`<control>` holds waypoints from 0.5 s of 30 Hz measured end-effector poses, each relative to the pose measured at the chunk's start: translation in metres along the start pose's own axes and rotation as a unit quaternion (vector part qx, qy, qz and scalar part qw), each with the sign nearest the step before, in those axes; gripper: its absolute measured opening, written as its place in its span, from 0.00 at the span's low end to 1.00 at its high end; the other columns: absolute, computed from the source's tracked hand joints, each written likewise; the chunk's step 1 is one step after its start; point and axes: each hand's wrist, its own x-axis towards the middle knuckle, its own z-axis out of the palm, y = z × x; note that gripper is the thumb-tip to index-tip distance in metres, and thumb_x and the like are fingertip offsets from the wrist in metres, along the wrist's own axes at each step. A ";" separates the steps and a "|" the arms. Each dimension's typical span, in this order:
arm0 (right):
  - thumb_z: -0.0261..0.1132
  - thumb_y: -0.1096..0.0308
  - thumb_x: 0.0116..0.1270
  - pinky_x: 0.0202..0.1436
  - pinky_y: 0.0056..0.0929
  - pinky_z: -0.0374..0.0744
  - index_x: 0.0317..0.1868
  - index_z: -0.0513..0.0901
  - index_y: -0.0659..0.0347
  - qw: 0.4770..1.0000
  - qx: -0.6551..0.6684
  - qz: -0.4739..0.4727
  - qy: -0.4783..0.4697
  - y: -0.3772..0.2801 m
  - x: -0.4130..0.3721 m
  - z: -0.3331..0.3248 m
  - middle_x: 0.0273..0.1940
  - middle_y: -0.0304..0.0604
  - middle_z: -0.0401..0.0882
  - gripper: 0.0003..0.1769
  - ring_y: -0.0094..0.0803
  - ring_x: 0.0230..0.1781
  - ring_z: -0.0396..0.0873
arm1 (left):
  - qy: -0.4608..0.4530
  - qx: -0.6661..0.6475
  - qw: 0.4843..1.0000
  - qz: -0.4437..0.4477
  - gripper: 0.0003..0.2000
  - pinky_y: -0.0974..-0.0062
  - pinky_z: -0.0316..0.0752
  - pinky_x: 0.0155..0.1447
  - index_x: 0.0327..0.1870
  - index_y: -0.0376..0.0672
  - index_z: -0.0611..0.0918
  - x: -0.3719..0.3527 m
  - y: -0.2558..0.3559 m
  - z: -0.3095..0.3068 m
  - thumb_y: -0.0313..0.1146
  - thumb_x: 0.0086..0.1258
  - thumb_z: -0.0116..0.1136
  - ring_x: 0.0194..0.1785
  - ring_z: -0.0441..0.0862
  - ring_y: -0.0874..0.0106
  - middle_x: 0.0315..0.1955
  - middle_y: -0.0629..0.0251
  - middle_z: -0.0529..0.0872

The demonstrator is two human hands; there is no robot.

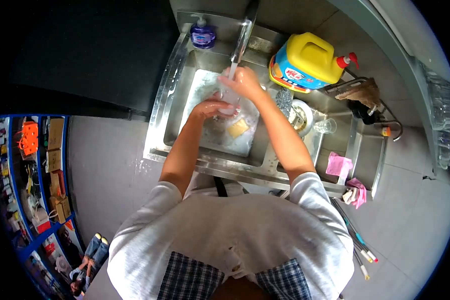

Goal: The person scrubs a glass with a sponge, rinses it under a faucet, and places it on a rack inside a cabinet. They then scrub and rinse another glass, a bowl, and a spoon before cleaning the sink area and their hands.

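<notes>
My left hand (212, 107) is curled around the lower end of a clear cup (228, 98) over the sink basin (172, 120). At the cup's upper end, my right hand (245, 82) grips it with bent fingers. Water from the metal faucet (242, 42) runs down onto the cup and my fingers. Both hands look wet, and some of the cup is hidden behind them. Below the hands a yellow sponge (238, 128) lies on the white, soapy basin bottom.
Behind the basin stand a purple soap bottle (203, 36) and a large yellow detergent jug (305, 62). To the right are a scouring pad (284, 100), a white bowl (307, 114), another clear cup (326, 126) and a pink cloth (338, 165). A person (87, 265) sits at lower left.
</notes>
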 end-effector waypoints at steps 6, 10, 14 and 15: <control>0.58 0.58 0.68 0.53 0.35 0.77 0.54 0.78 0.64 0.662 0.520 0.280 -0.461 0.044 0.005 -0.009 0.48 0.49 0.82 0.21 0.39 0.49 0.80 | 0.231 0.408 0.877 0.105 0.36 0.67 0.74 0.57 0.63 0.41 0.67 -0.009 0.011 0.041 0.33 0.50 0.71 0.53 0.79 0.64 0.50 0.56 0.80; 0.55 0.63 0.69 0.57 0.38 0.76 0.54 0.75 0.71 0.594 0.664 0.257 -0.375 0.034 -0.005 0.002 0.50 0.53 0.80 0.21 0.43 0.53 0.78 | 0.303 0.627 0.718 -0.006 0.42 0.68 0.74 0.57 0.64 0.48 0.66 -0.024 0.070 0.071 0.32 0.42 0.75 0.53 0.78 0.65 0.48 0.58 0.81; 0.61 0.66 0.65 0.55 0.34 0.74 0.52 0.78 0.65 0.861 0.394 0.097 -0.307 0.018 -0.003 0.012 0.45 0.46 0.82 0.17 0.42 0.47 0.79 | 0.162 0.491 0.840 0.164 0.43 0.69 0.75 0.55 0.64 0.48 0.65 -0.030 0.044 0.011 0.31 0.41 0.76 0.51 0.79 0.67 0.47 0.61 0.81; 0.65 0.66 0.61 0.42 0.33 0.76 0.44 0.79 0.63 0.924 0.306 -0.011 -0.230 0.006 -0.009 0.003 0.42 0.43 0.81 0.13 0.39 0.36 0.79 | 0.119 0.181 0.949 0.228 0.40 0.71 0.75 0.54 0.61 0.46 0.68 -0.025 0.022 -0.001 0.32 0.42 0.76 0.51 0.78 0.71 0.45 0.63 0.81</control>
